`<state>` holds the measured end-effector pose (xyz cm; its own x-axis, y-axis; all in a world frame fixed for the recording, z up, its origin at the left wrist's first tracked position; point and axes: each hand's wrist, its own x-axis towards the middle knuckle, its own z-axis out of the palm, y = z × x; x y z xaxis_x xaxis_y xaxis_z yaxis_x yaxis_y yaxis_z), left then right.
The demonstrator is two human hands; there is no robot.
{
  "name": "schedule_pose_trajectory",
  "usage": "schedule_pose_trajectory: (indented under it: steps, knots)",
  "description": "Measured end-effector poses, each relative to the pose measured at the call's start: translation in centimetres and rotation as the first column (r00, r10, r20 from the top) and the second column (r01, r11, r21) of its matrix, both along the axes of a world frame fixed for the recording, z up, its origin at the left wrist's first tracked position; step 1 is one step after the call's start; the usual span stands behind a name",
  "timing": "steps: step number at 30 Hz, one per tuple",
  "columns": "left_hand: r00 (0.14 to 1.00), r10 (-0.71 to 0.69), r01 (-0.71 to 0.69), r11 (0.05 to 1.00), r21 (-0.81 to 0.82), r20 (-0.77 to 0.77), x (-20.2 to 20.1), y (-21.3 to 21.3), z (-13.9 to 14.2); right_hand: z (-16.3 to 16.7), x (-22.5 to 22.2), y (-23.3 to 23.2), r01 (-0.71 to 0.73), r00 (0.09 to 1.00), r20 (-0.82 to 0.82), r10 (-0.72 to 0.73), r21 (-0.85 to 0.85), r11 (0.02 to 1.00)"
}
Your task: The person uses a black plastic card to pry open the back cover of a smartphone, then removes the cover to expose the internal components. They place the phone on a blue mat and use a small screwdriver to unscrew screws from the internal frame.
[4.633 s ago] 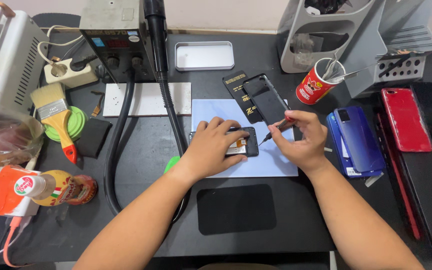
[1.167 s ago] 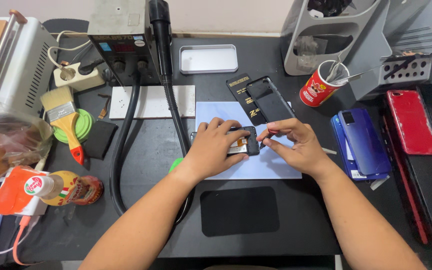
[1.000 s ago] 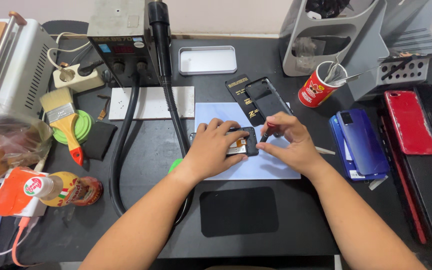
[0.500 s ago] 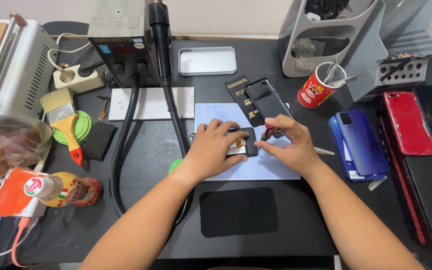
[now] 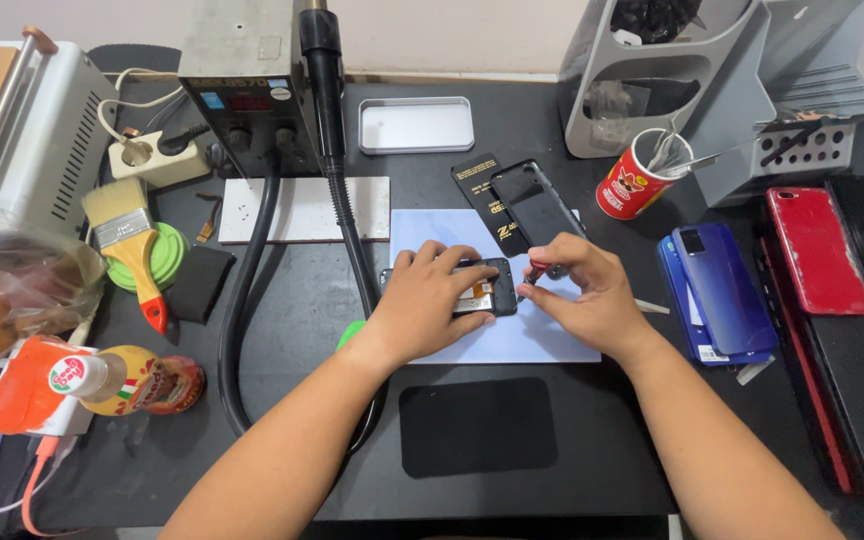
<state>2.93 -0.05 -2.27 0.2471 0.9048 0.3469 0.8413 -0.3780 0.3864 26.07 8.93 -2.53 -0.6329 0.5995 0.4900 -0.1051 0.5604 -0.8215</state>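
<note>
1. Black bench (image 5: 652, 420), pale blue work mat (image 5: 542, 335) at centre; an opened phone (image 5: 487, 290) lies on the mat, its innards facing up.
2. Left hand (image 5: 432, 300) lies flat over the phone's left part, fingers spread, pinning it down rather than clasping it.
3. Right hand (image 5: 592, 295) pinches a slim red-handled tool (image 5: 534, 270), probably a small screwdriver; the tip is hard to make out.
4. Change: seconds ago the right hand worked further right of the phone; now it sits against the phone's right end, tool at the frame edge.
5. Judgement: work has moved to that end.
6. Nearby: blue phone (image 5: 717, 290), red cup (image 5: 635, 180), loose black back cover (image 5: 537, 205).
</note>
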Motion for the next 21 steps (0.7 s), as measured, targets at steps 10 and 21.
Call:
schedule_pose_trajectory:
  steps: [10,21]
  knots:
    - [1.000,0.002,-0.002,1.000,-0.006,-0.003,0.0,0.1,-0.1,-0.6,0.1,-0.2,-0.090,0.994,-0.068,0.086,-0.054,0.995]
    - [1.000,-0.007,0.007,1.000,0.011,0.007,-0.1,0.1,0.0,-1.3,0.3,0.2,-0.186,0.978,-0.124,0.168,-0.153,0.970]
